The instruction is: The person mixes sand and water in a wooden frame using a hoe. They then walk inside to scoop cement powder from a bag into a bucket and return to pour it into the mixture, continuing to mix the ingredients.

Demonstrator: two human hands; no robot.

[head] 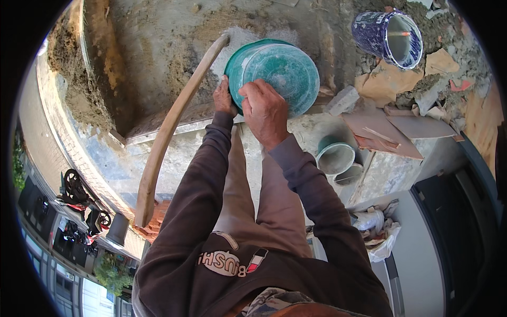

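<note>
A green plastic tub (285,79) with a pale, dusty base is tipped so that its underside faces me, over a grey mixing trough (158,71). My left hand (225,98) grips its left edge, fingers partly hidden. Resting on or just above the base is my right hand (264,111), its fingers curled and nothing visible in them. Grey-white powder (239,37) lies on the trough floor beyond the tub. A curved wooden handle (178,119) slants from that powder down past my left sleeve; its far end is hidden in the powder.
A purple-and-white paint bucket (368,37) lies among rubble at upper right. Broken boards (384,130) and a concrete chunk (344,101) are right of the tub. Two smaller buckets (336,156) stand by my right arm. The trough's wooden edge (174,130) crosses before my feet; bricks (158,218) lie left.
</note>
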